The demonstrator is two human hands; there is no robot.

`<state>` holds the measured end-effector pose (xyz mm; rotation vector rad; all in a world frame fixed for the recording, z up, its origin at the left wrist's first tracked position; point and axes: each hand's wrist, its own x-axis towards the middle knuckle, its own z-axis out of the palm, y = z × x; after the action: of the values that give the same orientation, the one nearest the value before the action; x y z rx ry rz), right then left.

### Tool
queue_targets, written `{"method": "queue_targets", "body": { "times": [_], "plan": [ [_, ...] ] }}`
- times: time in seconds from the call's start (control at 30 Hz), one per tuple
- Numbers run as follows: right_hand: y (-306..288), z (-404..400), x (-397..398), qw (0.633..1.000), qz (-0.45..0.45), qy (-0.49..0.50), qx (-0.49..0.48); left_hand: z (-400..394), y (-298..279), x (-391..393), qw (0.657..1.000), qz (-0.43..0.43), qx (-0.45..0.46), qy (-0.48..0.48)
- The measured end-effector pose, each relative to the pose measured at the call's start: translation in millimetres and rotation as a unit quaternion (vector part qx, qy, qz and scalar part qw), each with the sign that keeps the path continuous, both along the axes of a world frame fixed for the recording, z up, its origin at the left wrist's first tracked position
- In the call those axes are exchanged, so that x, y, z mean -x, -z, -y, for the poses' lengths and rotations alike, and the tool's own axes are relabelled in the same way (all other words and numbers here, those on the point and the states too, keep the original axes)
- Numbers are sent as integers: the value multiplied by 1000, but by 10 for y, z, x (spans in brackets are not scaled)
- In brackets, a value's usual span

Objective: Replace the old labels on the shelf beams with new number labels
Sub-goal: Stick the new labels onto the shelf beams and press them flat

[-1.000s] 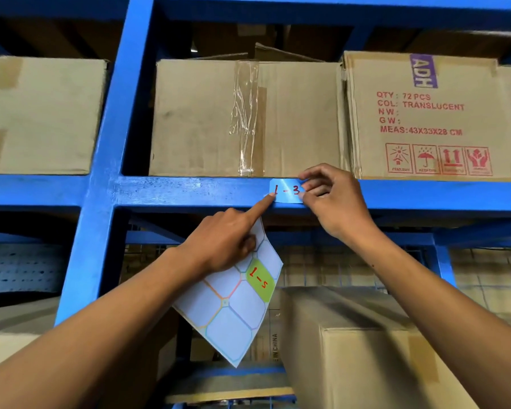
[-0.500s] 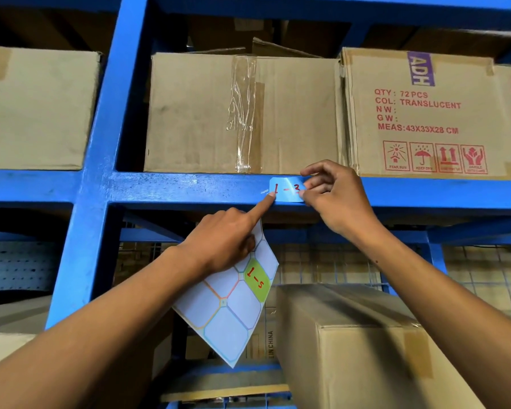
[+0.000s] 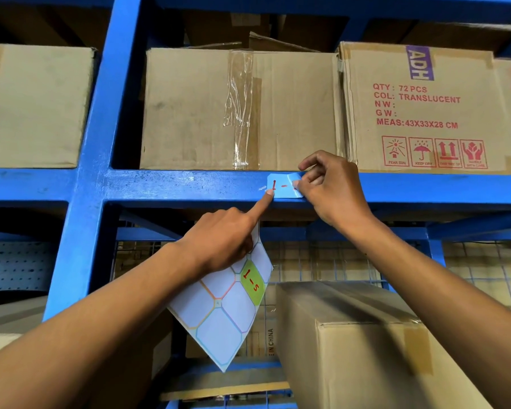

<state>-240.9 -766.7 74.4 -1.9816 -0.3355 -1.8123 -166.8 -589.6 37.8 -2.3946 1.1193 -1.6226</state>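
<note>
A light blue label [image 3: 281,187] with red writing sticks on the blue shelf beam [image 3: 183,185]. My right hand [image 3: 331,191] pinches its right edge, which is lifted and folded off the beam. My left hand [image 3: 222,240] presses its index fingertip on the label's lower left corner. The same hand holds a label sheet [image 3: 229,305] that hangs below it. One green label [image 3: 252,281] marked "1-5" is still on the sheet; the other cells look blank.
Cardboard boxes [image 3: 236,110] stand on the shelf just above the beam, one printed "ADH" [image 3: 419,107] at right. A blue upright post [image 3: 92,160] rises at left. A large cardboard box [image 3: 366,343] juts out below my right forearm.
My right fingers have peeled the label's right edge off the beam, covering the "3". The left fingertip stays on the left corner. The view has drifted slightly.
</note>
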Motion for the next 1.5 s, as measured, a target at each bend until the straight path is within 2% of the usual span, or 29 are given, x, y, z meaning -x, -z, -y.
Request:
{"method": "queue_targets", "body": {
  "times": [0.57,0.73,0.87,0.97,1.03,1.13,1.27,1.37,1.5],
  "plan": [
    [6,-34,-11,993,26,100,60,-2,-23,36,1000,-5,-20,-10],
    [-16,99,43,994,11,107,19,-12,-54,52,1000,-3,-24,-4],
    [113,139,59,991,19,122,50,-10,-172,75,997,-58,-21,51],
    [229,146,24,971,20,197,134,13,-310,104,986,-134,-24,96],
    [289,170,-26,952,-5,252,173,24,-368,88,984,-148,-30,90],
    [343,272,-68,942,-34,299,146,16,-368,47,990,-126,-37,46],
    [354,267,-88,949,-29,292,113,21,-341,21,992,-115,-32,25],
    [381,154,-111,946,-7,287,150,43,-313,22,992,-116,-29,35],
    [562,235,-144,931,-26,315,184,10,-132,18,995,-93,-24,25]
  ]
}}
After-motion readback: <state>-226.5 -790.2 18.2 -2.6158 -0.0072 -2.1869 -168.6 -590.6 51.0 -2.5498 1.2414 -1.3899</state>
